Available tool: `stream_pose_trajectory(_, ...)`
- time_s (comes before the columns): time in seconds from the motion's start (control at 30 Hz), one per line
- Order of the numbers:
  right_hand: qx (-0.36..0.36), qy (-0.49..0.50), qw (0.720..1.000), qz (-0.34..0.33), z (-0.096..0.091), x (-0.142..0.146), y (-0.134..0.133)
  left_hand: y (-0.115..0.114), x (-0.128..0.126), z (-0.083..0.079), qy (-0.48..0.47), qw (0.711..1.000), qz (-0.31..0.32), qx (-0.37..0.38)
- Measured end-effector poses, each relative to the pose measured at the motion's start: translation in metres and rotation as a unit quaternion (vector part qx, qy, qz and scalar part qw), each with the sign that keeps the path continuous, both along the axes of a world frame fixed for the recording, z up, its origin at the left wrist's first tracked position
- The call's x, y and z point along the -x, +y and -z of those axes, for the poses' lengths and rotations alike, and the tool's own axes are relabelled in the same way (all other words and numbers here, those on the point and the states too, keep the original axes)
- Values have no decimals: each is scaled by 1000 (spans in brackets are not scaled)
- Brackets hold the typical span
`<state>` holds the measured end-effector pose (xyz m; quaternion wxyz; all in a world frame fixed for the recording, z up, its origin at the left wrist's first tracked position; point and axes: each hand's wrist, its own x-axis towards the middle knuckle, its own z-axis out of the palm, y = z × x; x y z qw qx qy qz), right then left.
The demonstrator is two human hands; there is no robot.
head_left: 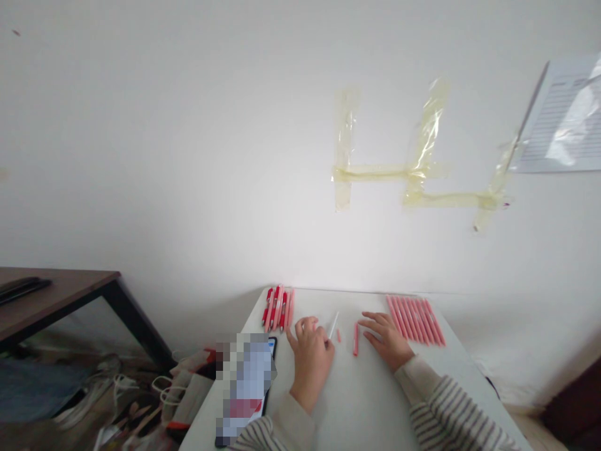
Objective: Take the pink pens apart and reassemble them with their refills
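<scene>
Phone: nearest to us a phone (244,388) lies on the white table (357,407) at its left edge; its screen is blurred out.
Sleeves: we see striped sleeves (451,419) with pale cuffs on both of our forearms, coming in from the bottom edge.
Left hand: our left hand (310,358) rests on the table with the fingers curled loosely, and the fingertips pinch the near end of a thin white refill (333,326) that points away and to the right.
Right hand: our right hand (385,338) lies palm down, fingers spread and partly stretched, gripping nothing; its fingertips sit just beside a pink pen barrel (355,339).
Small piece: a short pink piece (339,335) lies between the refill and the barrel, apart from both hands.
Barrel: it lies alone between our two hands, pointing away from us.
Pink row: just beyond the right hand a row of pink barrels (416,319) lies side by side, touching one another.
Red bundle: beyond the left hand, near the far left corner, red and pink pens (278,308) lie packed together.
Side table: a dark wooden table (56,294) stands well apart on the left, with clutter (141,401) on the floor below.
Wall: yellowed tape strips (413,175) and a printed sheet (563,119) stick to the white wall (188,125).
</scene>
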<state>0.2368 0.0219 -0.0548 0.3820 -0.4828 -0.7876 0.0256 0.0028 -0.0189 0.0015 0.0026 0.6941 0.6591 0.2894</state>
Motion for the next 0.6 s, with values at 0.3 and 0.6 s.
stream_pose_trajectory(0.3, 32, -12, 999, 5, 1, 0, -1, -3, -2, 1, 7, 1000, 5, 0)
stream_pose_trajectory(0.6, 48, -10, 999, 6, 0, 1, -2, -7, -6, -3, -2, 1000, 15, -9)
